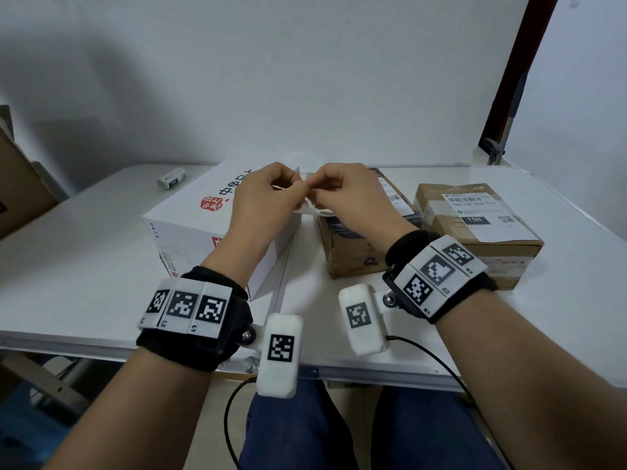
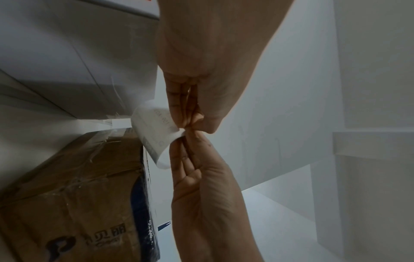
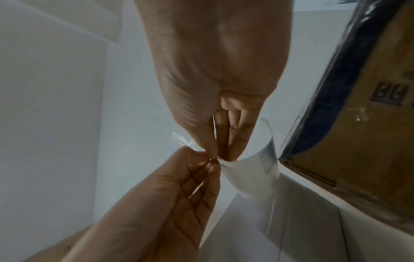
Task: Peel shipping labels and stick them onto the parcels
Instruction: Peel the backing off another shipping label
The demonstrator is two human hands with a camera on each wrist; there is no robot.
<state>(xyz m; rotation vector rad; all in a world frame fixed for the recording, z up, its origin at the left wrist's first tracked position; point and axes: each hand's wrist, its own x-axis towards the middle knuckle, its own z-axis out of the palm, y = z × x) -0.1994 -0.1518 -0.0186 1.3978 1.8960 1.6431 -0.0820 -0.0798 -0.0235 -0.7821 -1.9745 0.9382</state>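
Observation:
Above the gap between two parcels, both my hands meet and pinch one corner of a curled white shipping label [image 1: 314,210]. My left hand [image 1: 298,192] pinches it from the left and my right hand [image 1: 315,194] from the right. The left wrist view shows the label [image 2: 154,129] curling away from the fingertips with faint print on it. In the right wrist view the label [image 3: 253,173] hangs toward the brown box, and a thin clear film [image 3: 181,140] sticks out by the fingertips. Below my left hand lies a white parcel [image 1: 190,212]; a brown parcel [image 1: 353,249] sits under my right.
A second brown parcel [image 1: 475,228] with a label stuck on top stands at the right. A small roll of labels [image 1: 172,178] lies at the back left of the white table [image 1: 84,266]. An open cardboard box [image 1: 17,188] stands off the table's left edge.

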